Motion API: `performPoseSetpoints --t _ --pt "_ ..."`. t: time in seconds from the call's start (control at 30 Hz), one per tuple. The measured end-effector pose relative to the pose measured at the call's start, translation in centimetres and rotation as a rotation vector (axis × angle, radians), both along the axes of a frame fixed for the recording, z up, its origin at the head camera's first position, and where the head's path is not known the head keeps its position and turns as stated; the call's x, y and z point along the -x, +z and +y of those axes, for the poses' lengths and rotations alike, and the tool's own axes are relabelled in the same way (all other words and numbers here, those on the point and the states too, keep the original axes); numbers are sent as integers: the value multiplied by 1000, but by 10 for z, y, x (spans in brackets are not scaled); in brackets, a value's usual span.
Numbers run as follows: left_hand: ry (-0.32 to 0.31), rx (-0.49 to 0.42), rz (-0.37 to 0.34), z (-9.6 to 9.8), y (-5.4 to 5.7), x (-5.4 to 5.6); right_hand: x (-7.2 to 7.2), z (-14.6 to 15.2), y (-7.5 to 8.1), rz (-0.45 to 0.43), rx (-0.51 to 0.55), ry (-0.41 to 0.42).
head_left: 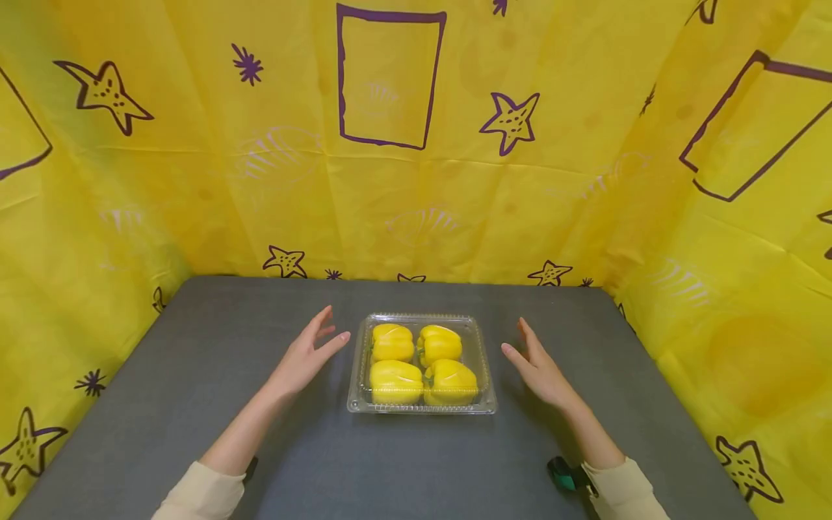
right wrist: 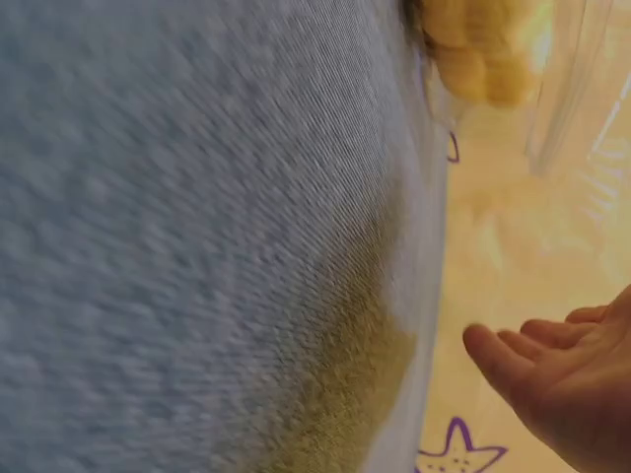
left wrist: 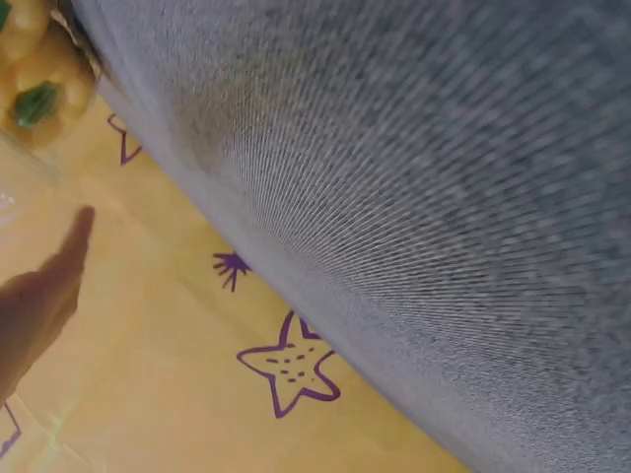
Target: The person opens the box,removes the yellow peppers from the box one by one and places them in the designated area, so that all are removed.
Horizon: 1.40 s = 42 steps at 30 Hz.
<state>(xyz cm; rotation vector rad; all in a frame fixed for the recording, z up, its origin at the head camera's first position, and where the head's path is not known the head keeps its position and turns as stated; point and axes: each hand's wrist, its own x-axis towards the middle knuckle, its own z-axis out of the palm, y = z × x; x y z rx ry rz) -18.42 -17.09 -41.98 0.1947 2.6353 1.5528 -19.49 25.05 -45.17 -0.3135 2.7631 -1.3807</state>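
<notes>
A clear plastic clamshell box [head_left: 422, 411] sits on the grey table, its lid down over several yellow bell peppers [head_left: 396, 382]. To its left my left hand [head_left: 305, 361] hovers, fingers relaxed and apart from the box. My right hand [head_left: 539, 370] is held on the other side, also touching nothing. Part of the left hand [left wrist: 39, 305] shows at the edge of the left wrist view, near a pepper [left wrist: 49, 84] with a green stem. In the right wrist view the right hand [right wrist: 567, 374] has loosely extended fingers, below the blurred peppers [right wrist: 483, 49].
The grey cloth-covered table [head_left: 422, 469] lies under the box. Yellow fabric walls [head_left: 403, 195] printed with purple starfish and frames stand behind it and on both sides. A dark strap with a green part [head_left: 564, 474] is at the right wrist.
</notes>
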Motion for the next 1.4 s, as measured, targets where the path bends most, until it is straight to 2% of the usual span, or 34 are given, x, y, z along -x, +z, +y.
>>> performPoseSetpoints --t 0.13,0.33,0.47,0.67,0.8,1.17,1.4 --pt "-52 -91 -43 2 -4 -5 -6 -5 0 -25 80 60" --pt "-134 -233 -121 5 -9 -13 -14 -9 -2 -112 197 158" --pt "-170 -249 -161 4 -11 -19 -18 -10 -6 -149 208 235" --pt "-211 -246 -195 6 -13 -27 -24 -13 -9 -138 219 316" --pt "-226 -221 -211 9 -17 -29 -25 -15 -11 -150 256 330" --pt "-260 -245 -228 13 -22 -32 -29 -19 -13 -208 306 360" --pt "-298 -240 -233 13 -24 -32 -31 -21 -16 -251 291 355"
